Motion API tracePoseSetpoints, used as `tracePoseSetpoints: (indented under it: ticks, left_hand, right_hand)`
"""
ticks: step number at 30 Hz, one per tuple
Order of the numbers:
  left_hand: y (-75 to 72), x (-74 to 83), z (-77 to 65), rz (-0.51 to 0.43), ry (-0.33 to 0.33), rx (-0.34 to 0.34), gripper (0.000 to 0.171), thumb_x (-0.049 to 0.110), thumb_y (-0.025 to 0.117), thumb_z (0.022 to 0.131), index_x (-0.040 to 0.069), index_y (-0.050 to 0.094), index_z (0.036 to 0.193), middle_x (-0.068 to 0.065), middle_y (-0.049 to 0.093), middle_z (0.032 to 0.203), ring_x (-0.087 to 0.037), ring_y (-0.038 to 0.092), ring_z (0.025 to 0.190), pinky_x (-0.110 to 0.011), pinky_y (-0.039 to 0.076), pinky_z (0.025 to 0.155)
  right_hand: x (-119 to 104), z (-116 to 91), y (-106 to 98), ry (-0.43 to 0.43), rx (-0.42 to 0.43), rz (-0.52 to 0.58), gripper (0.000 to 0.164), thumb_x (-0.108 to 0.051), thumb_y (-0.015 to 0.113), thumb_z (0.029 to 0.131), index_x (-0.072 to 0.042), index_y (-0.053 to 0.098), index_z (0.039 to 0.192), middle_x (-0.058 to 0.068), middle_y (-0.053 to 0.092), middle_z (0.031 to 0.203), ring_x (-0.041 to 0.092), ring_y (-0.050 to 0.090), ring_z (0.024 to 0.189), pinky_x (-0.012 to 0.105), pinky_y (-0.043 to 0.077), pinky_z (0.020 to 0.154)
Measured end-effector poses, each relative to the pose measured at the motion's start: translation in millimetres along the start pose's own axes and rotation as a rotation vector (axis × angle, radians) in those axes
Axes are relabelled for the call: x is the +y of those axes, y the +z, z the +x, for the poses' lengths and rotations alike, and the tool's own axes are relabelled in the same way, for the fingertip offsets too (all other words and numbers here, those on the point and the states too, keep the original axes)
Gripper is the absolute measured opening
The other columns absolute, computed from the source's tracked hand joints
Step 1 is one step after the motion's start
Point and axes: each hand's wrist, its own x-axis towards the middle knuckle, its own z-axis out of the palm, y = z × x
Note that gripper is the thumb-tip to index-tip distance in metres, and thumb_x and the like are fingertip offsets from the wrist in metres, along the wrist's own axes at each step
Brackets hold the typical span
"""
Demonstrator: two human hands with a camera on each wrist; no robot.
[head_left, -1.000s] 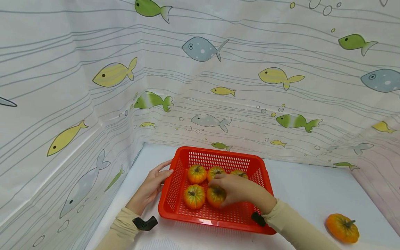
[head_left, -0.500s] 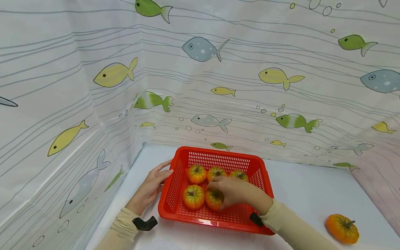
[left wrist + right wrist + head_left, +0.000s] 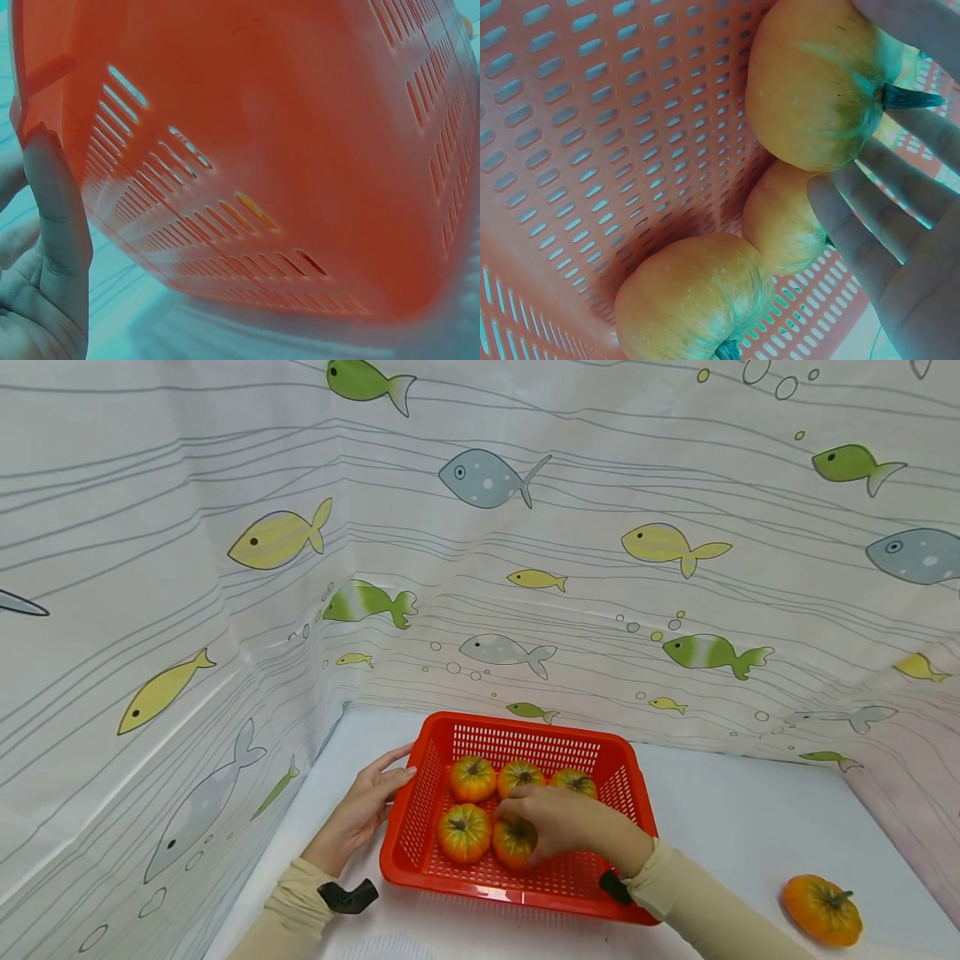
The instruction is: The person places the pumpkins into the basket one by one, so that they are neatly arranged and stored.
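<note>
A red perforated plastic basket (image 3: pixel 517 891) holds several small orange pumpkins in two rows. My right hand (image 3: pixel 573 822) is inside it, curled over the front-row pumpkin (image 3: pixel 513 843) beside the front left pumpkin (image 3: pixel 465 833). In the right wrist view the thumb and fingers lie on opposite sides of that pumpkin (image 3: pixel 814 82), its dark stem pointing toward the palm. My left hand (image 3: pixel 363 802) rests against the basket's left side with fairly straight fingers. In the left wrist view its thumb (image 3: pixel 60 195) touches just under the rim; the other fingers are partly hidden behind it.
Along the basket's back row sit a left pumpkin (image 3: pixel 472 778), a middle pumpkin (image 3: pixel 519 774) and a right pumpkin (image 3: pixel 573 781). A loose pumpkin (image 3: pixel 821 910) lies on the white table (image 3: pixel 720 827) at the right. Fish-printed sheeting (image 3: pixel 585 610) encloses the back and sides.
My right hand and the front-row pumpkin have shifted slightly left, close to the front left pumpkin. The left hand and the basket have stayed in place.
</note>
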Motion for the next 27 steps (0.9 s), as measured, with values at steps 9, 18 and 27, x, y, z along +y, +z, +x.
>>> tracePoseSetpoints:
  ticks: [9, 18, 27]
  left_hand:
    - [0.8, 0.1, 0.4, -0.004, 0.006, 0.015, 0.058, 0.019, 0.059, 0.106, 0.015, 0.035, 0.159, -0.002, 0.075, 0.113, -0.013, 0.077, 0.092, -0.033, 0.065, 0.08]
    - [0.1, 2.6, 0.7, 0.082, 0.017, 0.047, 0.059, 0.02, 0.062, 0.104, 0.013, 0.038, 0.158, 0.002, 0.075, 0.098, -0.01, 0.076, 0.084, -0.03, 0.065, 0.073]
    - [2.8, 9.3, 0.1, 0.269, 0.052, 0.104, 0.061, 0.022, 0.069, 0.1, 0.008, 0.044, 0.154, 0.005, 0.069, 0.085, -0.008, 0.07, 0.071, -0.026, 0.062, 0.06]
  right_hand:
    - [0, -3, -4, 0.013, -0.001, 0.044, 0.06, -0.038, 0.091, 0.077, -0.025, 0.068, 0.131, -0.003, 0.065, 0.133, 0.013, 0.065, 0.114, 0.036, 0.058, 0.102]
    - [1, -17, -18, 0.066, 0.038, 0.073, 0.063, -0.044, 0.089, 0.079, -0.026, 0.066, 0.135, -0.004, 0.064, 0.137, 0.02, 0.063, 0.124, 0.045, 0.056, 0.107]
    - [16, -52, -38, 0.15, 0.157, 0.142, 0.063, -0.038, 0.087, 0.082, -0.023, 0.063, 0.138, 0.001, 0.061, 0.144, 0.028, 0.055, 0.138, 0.053, 0.051, 0.111]
